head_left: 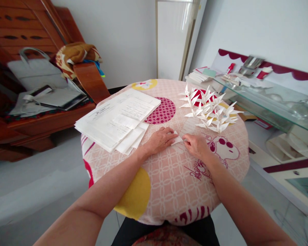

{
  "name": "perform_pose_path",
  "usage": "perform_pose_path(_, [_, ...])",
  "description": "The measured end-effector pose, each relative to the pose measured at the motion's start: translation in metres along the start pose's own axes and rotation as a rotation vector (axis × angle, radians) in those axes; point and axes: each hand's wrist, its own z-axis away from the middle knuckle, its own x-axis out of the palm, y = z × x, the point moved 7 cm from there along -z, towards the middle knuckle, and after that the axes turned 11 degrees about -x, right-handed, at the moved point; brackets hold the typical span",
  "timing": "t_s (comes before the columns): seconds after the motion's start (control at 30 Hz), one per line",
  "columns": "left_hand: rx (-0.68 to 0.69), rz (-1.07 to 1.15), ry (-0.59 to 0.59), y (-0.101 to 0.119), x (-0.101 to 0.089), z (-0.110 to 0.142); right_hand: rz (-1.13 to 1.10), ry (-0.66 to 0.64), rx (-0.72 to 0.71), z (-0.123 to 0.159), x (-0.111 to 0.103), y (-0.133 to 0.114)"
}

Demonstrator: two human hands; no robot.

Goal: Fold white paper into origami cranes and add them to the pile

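A small piece of folded white paper (177,139) lies on the cloth-covered round table between my hands. My left hand (162,139) rests over its left part, fingers curled together and holding it down. At the paper's right tip, my right hand (195,145) is closed in a pinch, the fingertips partly hidden. Several folded white paper cranes (207,109) stand in a cluster beyond my right hand. To the left lies a stack of printed paper sheets (118,116), with smaller cut white pieces (133,138) sticking out under its near edge.
The patterned tablecloth (166,184) covers the table up to its rounded edge. A glass shelf (272,106) holding small items stands close on the right, beside a pile of papers (200,75). A wooden chair (87,80) with a grey bag (38,73) is at the left.
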Motion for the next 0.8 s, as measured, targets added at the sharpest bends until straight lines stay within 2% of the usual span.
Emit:
perform_pose_path(0.23, [-0.014, 0.031, -0.015, -0.0002, -0.0004, -0.0004, 0.065, 0.005, -0.082, -0.0009, 0.0035, -0.0046])
perform_pose_path(0.8, [-0.020, 0.053, 0.008, -0.0012, -0.0018, 0.0001, 0.041, 0.085, -0.094, -0.0003, 0.0061, -0.0039])
